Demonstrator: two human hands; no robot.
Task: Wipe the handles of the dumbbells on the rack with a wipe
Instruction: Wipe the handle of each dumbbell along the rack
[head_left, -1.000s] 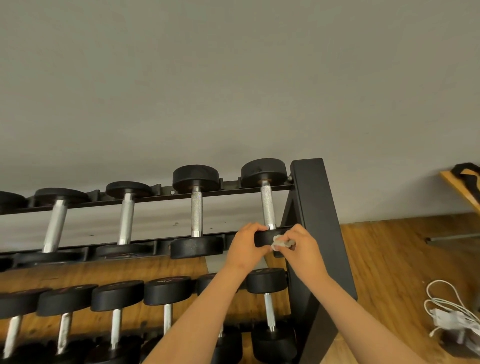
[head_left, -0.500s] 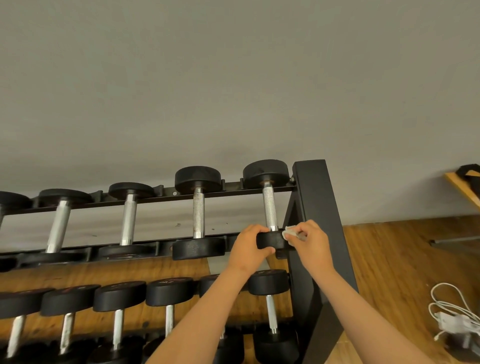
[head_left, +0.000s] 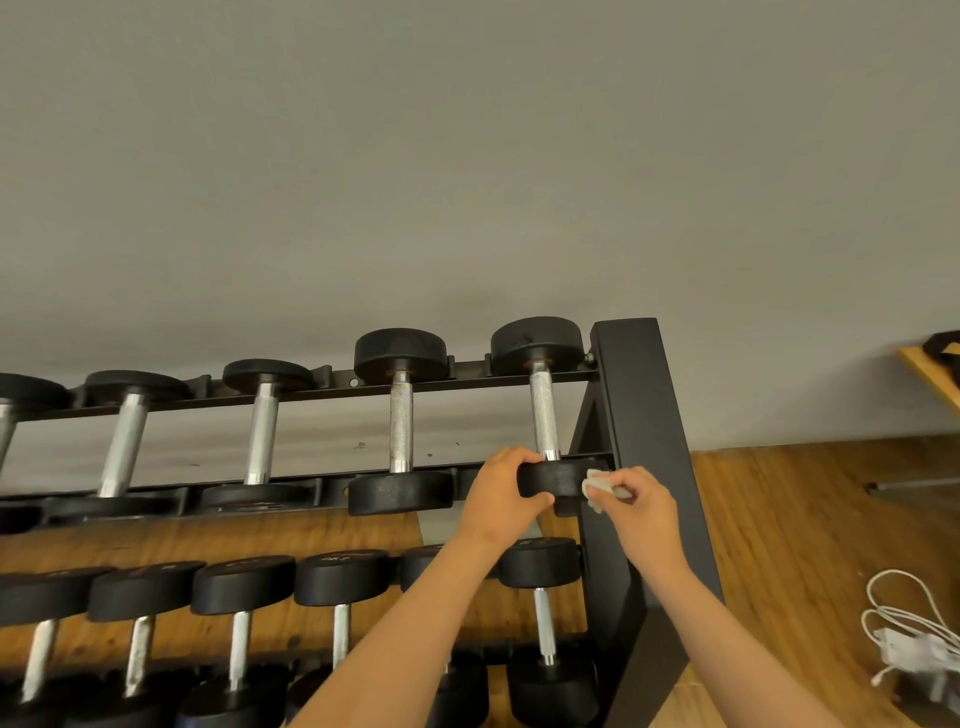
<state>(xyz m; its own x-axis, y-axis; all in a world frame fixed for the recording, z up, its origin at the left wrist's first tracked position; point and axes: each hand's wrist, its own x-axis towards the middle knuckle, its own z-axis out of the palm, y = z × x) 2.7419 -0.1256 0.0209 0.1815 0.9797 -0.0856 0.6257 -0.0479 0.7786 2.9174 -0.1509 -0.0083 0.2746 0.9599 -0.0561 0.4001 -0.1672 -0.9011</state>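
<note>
A black two-tier rack (head_left: 639, 415) carries several dumbbells with silver handles and black round heads. My left hand (head_left: 501, 496) grips the near head of the rightmost top-tier dumbbell (head_left: 544, 415). My right hand (head_left: 641, 506) pinches a small crumpled white wipe (head_left: 597, 486) right beside that head, at the rack's upright. That dumbbell's knurled handle is bare above my hands. The neighbouring dumbbell (head_left: 401, 426) lies just to the left.
The lower tier holds several more dumbbells (head_left: 340, 608) under my forearms. Grey wall behind the rack. Wooden floor (head_left: 810, 545) to the right with a coiled white cable and charger (head_left: 914, 639). A wooden edge with a black strap (head_left: 935, 364) sits far right.
Both hands stay at the rightmost top dumbbell's near head. The right hand with the wipe has shifted slightly right and up beside the head; the view has tilted a little.
</note>
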